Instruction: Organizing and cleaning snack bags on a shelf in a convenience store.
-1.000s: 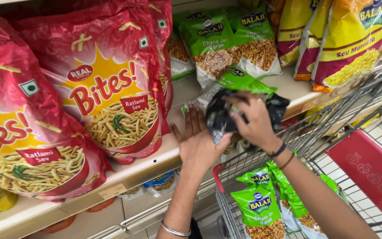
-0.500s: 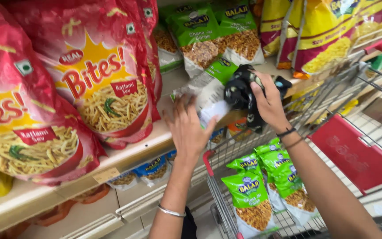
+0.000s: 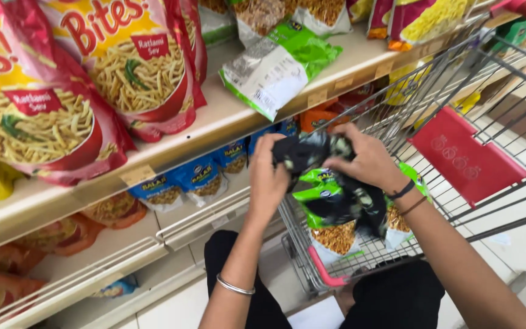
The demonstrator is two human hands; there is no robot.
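- Head view: the fingers of the left hand (image 3: 270, 176) are curled and pressed tight around the upper end of a black cloth (image 3: 330, 176); the fingers of the right hand (image 3: 369, 159) fold over the same cloth from its 3 o'clock side, also clamped on it.
- The cloth is bunched between both hands, above the near corner of the wire shopping cart (image 3: 458, 79); it trails from the hands toward 5 o'clock, so its long axis runs from 11 to 5 o'clock, loose end lowest.
- Inside the cart, under the cloth, lie green snack packets (image 3: 321, 194), with a yellowish snack showing through a clear window.
- At 3 o'clock of the hands a red flap (image 3: 467, 159) hangs on the cart's wire wall.
- At 12 o'clock a green-and-white packet (image 3: 275, 67) lies flat on the shelf (image 3: 226, 119).
- At 10 o'clock large red snack bags (image 3: 62, 97) stand on that shelf.
- At 9 o'clock blue packets (image 3: 199, 176) sit on the lower shelf.
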